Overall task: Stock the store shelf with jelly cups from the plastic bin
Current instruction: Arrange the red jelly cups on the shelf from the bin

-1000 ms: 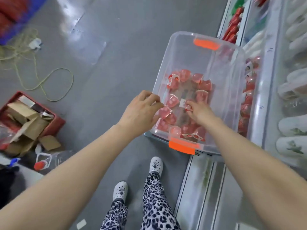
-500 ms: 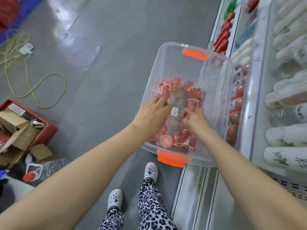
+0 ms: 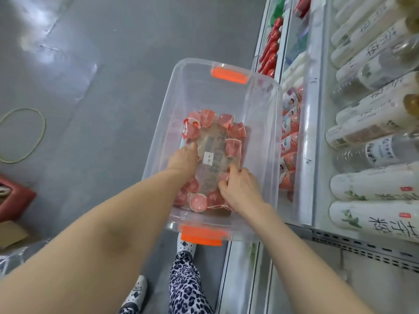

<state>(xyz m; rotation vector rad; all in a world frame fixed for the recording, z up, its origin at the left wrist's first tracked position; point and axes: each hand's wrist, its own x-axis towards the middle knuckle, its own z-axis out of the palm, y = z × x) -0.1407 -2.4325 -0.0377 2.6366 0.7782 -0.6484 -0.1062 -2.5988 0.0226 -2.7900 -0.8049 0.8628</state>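
Floor: grey floor (image 3: 102,87); a shelf (image 3: 308,132) of bottles (image 3: 374,123) runs along the right.
Bin: clear bin (image 3: 226,91) with orange handles, just beside the shelf; pink cups (image 3: 233,146) ring its bottom around a printed sheet (image 3: 213,155).
Unclear: whether the sheet lies in or under the bin.
Left grip (image 3: 183,159): down among the cups at the bin's left; fingers hidden, so spread or closed cannot be told.
Right grip (image 3: 238,184): fingers curled, pinching one cup (image 3: 224,177) toward the bin's near end.

L hand (image 3: 184,160) hold: unclear.
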